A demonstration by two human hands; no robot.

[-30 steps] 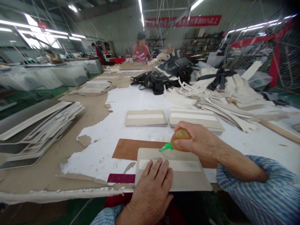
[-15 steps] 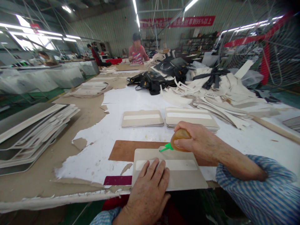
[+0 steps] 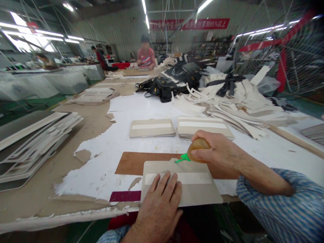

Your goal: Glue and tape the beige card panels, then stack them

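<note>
The left hand (image 3: 158, 209) lies flat with spread fingers on a grey card panel (image 3: 181, 184) at the near edge of the table (image 3: 106, 158), grasping nothing, just pressing the panel down. The right hand (image 3: 217, 152) is clenched around an amber squeeze bottle (image 3: 198, 150) whose green nozzle (image 3: 182, 158) touches the panel's top edge near a small tab. A white strip (image 3: 192, 178) crosses the panel, which rests on a brown board (image 3: 131, 163). Two stacks of like panels (image 3: 152, 127) sit just behind. On the far wall a red banner (image 3: 189, 23) carries white writing, too blurred to read beyond "95%".
</note>
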